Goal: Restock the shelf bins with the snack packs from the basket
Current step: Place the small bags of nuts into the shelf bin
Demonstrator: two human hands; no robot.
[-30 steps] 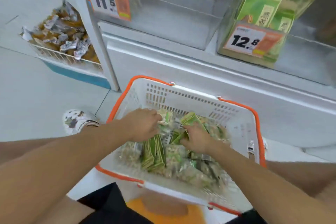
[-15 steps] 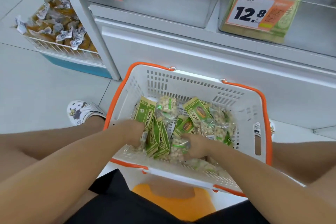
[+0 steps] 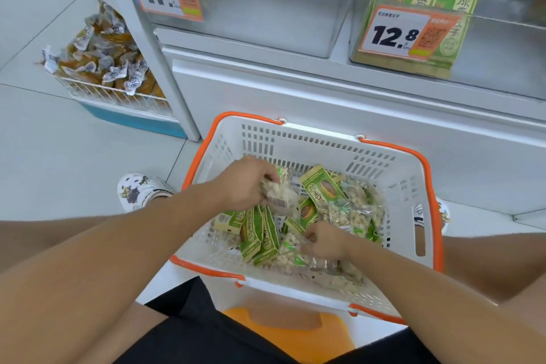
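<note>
Below the shelf [image 3: 325, 89], on a pale tiled floor [image 3: 74, 156], stands the white, orange-rimmed basket [image 3: 407, 186], part-filled with snack packs: green packs [image 3: 260, 233] and clear packs [image 3: 351, 210]. Left bin [image 3: 266, 18], tagged 11.5, looks nearly bare; right bin [image 3: 487, 47], tagged 12.8, holds green packs. A wire rack [image 3: 118, 94] of other snacks stands at far left. Left hand [image 3: 245, 183]: grip closed round a clear pack [image 3: 280, 198], lifted above the pile. Right hand [image 3: 325, 241]: fingers curled onto packs low in the basket. Packs appear light, crinkly, slippery, contents crushable; best pinched at a sealed edge.
</note>
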